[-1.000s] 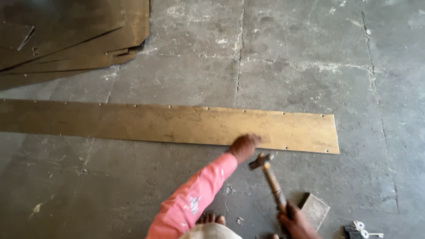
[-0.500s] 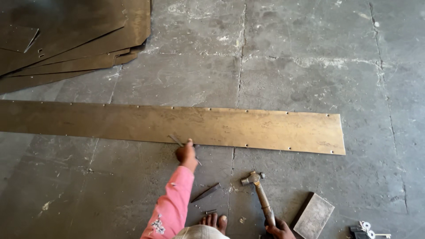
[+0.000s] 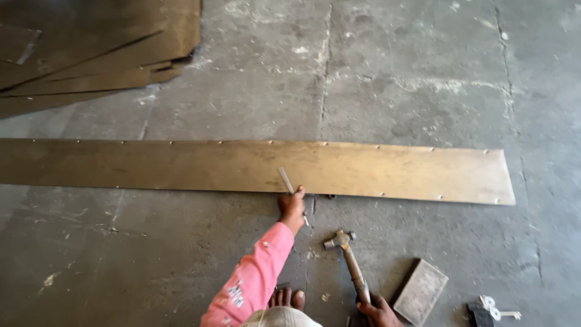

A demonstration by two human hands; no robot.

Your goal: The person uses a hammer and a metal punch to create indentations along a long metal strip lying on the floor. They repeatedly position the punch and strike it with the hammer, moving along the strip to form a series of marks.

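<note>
Brass-coloured long flat metal strip (image 3: 254, 166) lay lengthwise across the grey cracked concrete floor (image 3: 411, 79), its near edge just beyond my left fingertips, with a row of small punched marks along both edges. To do this step well, I judged, the thin grey metal punch (image 3: 285, 180) had to stand steady on its mark near that edge, the strip flat, and the blow fall square on its top. My left hand (image 3: 292, 207), arm in a pink sleeve stretched forward, had its fingers pinched shut on the punch, which leaned away over the strip. My right hand (image 3: 378, 310), low and close to my body, was clenched around the handle of the wooden-handled steel hammer (image 3: 348, 261), head resting near the floor, right of the left fingers. A small square grey metal block (image 3: 420, 292) lay just right of the right fingers.
</note>
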